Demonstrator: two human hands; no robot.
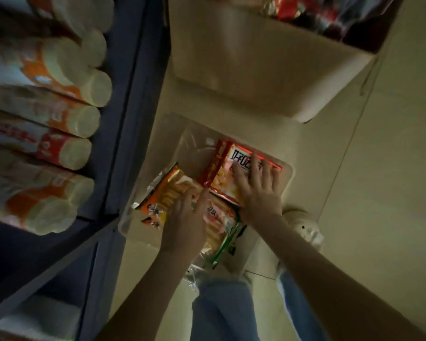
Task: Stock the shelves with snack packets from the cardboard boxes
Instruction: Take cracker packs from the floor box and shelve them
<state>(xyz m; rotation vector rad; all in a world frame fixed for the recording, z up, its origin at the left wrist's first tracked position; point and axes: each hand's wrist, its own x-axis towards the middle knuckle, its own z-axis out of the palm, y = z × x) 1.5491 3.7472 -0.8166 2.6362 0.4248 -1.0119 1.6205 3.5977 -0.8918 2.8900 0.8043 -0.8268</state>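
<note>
Left hand (186,219) flat on orange packet (161,195), right hand (258,193) flat on red packet (220,177); nothing gripped, so the slick wrappers may slip.

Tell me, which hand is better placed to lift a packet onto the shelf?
Probably the left. The left hand lies on the orange packet, on the side nearest the shelf. The right hand rests flat on the red packet, farther from it.

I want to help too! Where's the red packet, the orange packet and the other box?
red packet (219,180): head view, its printed front.
orange packet (165,193): head view, its middle.
other box (244,77): head view, its side wall.
</note>
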